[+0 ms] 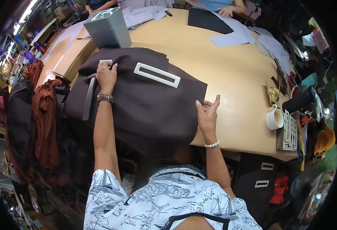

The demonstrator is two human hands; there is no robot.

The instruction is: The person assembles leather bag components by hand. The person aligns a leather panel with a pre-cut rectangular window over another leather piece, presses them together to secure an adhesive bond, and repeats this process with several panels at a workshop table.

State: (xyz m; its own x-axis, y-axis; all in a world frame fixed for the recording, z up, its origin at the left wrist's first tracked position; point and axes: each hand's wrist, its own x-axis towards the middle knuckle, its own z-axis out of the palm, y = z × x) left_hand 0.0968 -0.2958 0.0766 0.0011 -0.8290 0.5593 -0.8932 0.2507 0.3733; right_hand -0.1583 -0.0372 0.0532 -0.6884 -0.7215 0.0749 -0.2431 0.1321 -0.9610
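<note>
A large dark brown fabric panel [157, 107] lies across the near left of the table and hangs over its front edge. On it lies a white rectangular frame piece [157, 74] with a long slot. My left hand [106, 76] is closed on the panel at a raised fold, over a white strip [105, 61] that it mostly covers. Beside that wrist rests a dark hammer [89, 97], its handle toward me. My right hand [208, 117] pinches the panel's right edge between thumb and fingers, with the index finger raised.
Behind the panel stands a square metal tin [108, 30], near a cardboard box [74, 57]. Rust-brown cloth [46, 122] hangs at left. A white cup [274, 119] and slotted white pieces [289, 132] sit at the right edge. People work across the table [164, 34].
</note>
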